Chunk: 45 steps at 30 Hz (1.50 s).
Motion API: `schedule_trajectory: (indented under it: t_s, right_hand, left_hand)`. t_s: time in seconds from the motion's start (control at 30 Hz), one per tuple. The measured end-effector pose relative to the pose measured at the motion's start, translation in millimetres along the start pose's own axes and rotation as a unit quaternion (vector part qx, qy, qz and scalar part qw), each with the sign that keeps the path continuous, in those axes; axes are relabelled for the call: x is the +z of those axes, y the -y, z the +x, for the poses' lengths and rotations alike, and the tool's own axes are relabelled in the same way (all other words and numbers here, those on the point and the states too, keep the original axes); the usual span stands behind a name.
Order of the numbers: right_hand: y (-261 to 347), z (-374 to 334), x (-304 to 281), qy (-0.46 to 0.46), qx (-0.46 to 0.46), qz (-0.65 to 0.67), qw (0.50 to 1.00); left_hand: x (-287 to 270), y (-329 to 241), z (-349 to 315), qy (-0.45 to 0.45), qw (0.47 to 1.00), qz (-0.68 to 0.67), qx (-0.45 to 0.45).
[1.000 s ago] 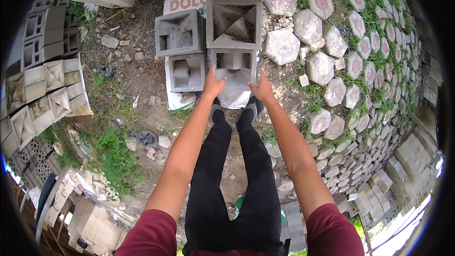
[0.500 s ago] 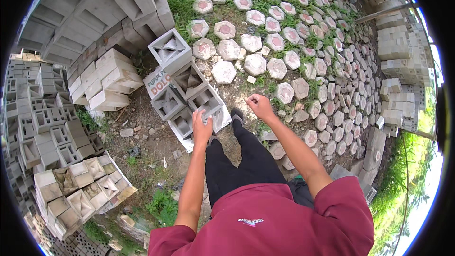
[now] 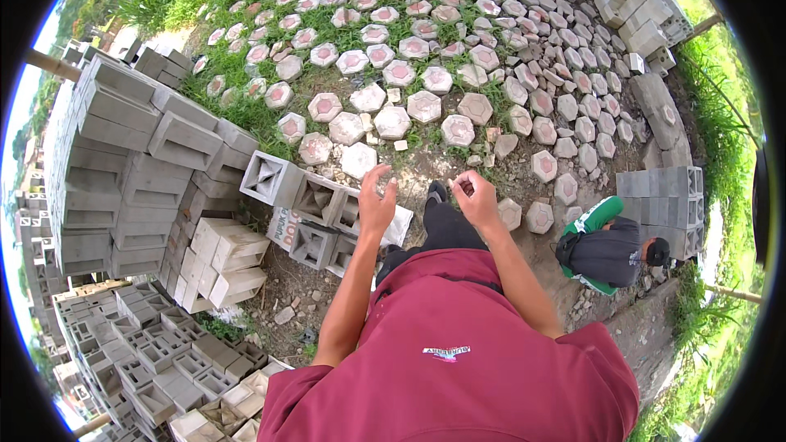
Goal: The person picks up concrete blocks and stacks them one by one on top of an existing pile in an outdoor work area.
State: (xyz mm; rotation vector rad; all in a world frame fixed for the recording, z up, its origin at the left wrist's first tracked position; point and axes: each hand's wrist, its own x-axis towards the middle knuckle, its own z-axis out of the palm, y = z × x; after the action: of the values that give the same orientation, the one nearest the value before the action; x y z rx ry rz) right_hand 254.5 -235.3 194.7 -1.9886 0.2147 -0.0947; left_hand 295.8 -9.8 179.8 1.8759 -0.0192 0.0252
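My left hand hovers beside the near end of a small group of grey hollow concrete blocks, with its fingers bent and apart and nothing in them. The blocks lie on a printed white sack, and my forearm hides part of them. One block at the group's far left end shows a pointed, folded shape inside its opening. Over the ground near my shoe, my right hand is curled, thumb close to the forefinger, and I see nothing held in it.
Hexagonal pavers with reddish centres spread over grass ahead. Tall stacks of grey blocks stand at the left, with pale blocks beside them. A person in green sleeves and a dark cap bends at the right near stacked blocks.
The view has swung up and right, bringing the other person into sight. My left hand has come away from the blocks, and both hands are now closer together in front of me.
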Motion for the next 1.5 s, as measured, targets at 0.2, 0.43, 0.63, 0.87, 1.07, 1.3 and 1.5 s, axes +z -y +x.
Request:
schedule_trajectory:
  t_s: [0.2,0.43,0.63,0.87,1.07,1.3,1.5]
  right_hand:
    - [-28,48,-37,-0.064,0.005,0.024,0.998]
    - [-22,165,-71,-0.004,-0.068,0.021,0.997]
    - [-15,249,-95,0.039,-0.115,-0.048,0.991]
    - [-19,296,-86,0.016,-0.081,-0.007,0.997]
    - [-20,360,-67,-0.012,-0.029,0.014,0.999]
    - [4,487,-34,-0.07,-0.038,-0.022,0.997]
    - [72,578,0,-0.08,-0.04,-0.008,0.996]
  left_hand:
    - [63,7,41,0.055,0.997,0.04,-0.023]
    - [112,-22,139,0.018,0.999,0.035,-0.027]
    - [138,-47,214,-0.001,1.0,0.014,-0.01]
    - [150,-47,258,-0.012,0.999,-0.001,-0.042]
    - [149,-53,338,0.022,0.999,-0.011,-0.036]
    - [118,-49,472,0.068,0.997,0.0,-0.03]
    - [61,-57,580,0.087,0.995,0.041,-0.022]
